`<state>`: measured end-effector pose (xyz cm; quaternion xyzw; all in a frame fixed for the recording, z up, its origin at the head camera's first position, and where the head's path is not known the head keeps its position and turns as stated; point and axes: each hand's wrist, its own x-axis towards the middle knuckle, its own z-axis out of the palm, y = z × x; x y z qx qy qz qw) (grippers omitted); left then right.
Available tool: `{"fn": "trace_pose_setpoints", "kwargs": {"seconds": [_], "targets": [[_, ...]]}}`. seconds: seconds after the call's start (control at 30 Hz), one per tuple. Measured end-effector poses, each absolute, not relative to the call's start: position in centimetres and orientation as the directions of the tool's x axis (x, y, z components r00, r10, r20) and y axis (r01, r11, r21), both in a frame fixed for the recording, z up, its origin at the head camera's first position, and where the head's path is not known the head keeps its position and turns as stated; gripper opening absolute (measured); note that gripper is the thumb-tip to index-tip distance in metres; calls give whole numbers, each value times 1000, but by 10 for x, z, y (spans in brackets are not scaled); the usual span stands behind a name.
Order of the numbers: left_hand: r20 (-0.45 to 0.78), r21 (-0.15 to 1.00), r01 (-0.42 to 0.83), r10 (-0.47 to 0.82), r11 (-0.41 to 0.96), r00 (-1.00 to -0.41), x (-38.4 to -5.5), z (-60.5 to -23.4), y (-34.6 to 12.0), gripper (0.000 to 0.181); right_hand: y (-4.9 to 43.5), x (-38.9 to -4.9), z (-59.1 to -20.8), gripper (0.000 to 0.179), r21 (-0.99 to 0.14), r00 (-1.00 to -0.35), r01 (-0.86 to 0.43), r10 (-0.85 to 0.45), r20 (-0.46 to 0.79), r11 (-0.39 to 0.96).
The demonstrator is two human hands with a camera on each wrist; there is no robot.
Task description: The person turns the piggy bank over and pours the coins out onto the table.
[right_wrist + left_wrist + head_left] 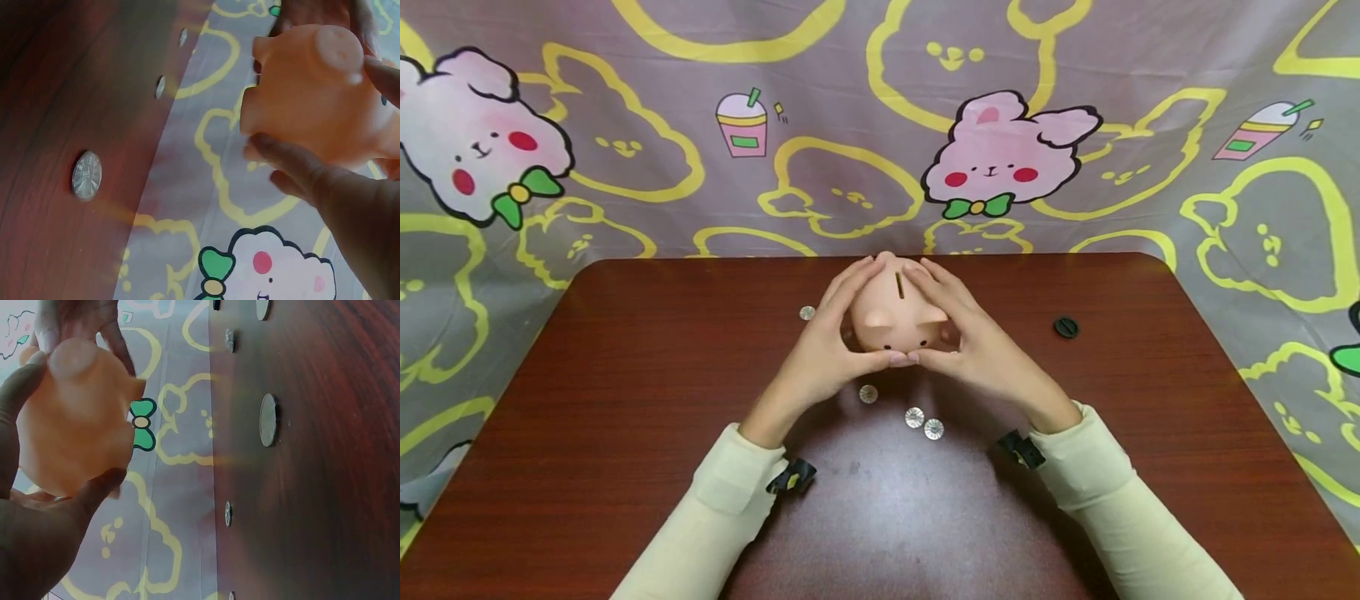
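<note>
A peach-pink piggy bank (891, 300) is held up off the table between both hands, its coin slot on top and its face toward me. My left hand (827, 333) grips its left side, thumb at the snout. On the other side my right hand (973, 337) grips it the same way, the thumbs nearly meeting. Both wrist views show the piggy bank (78, 425) raised above the tabletop, feet off the surface. Silver coins lie beneath and in front of it: one coin (868, 393) alone, and two more (913, 417) side by side.
Another coin (807, 313) lies left of the piggy bank. A round black plug (1066, 327) sits to the right on the dark brown table (625, 400). Behind the table hangs a cartoon-printed cloth (850, 108).
</note>
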<state>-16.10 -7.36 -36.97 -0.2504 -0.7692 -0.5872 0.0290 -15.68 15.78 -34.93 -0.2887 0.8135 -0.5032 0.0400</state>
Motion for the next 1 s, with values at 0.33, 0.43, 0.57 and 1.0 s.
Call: {"fn": "trace_pose_setpoints", "kwargs": {"seconds": [0.33,0.43,0.57,1.0], "targets": [[562,678,668,369,308,-741,-161,-371,-72,97,155,-158,-361,89,-589,-698,-712,-482,530,382],[581,649,690,378,320,-721,-161,-370,-71,98,154,-156,-362,88,-542,-666,-746,-471,579,387],[588,636,701,386,322,-711,-160,-370,-72,99,154,-154,-363,87,-516,-650,-760,-466,600,395],[565,731,654,364,196,-741,-163,-375,-73,107,158,-153,-362,90,-552,-662,-748,-466,587,368]]}}
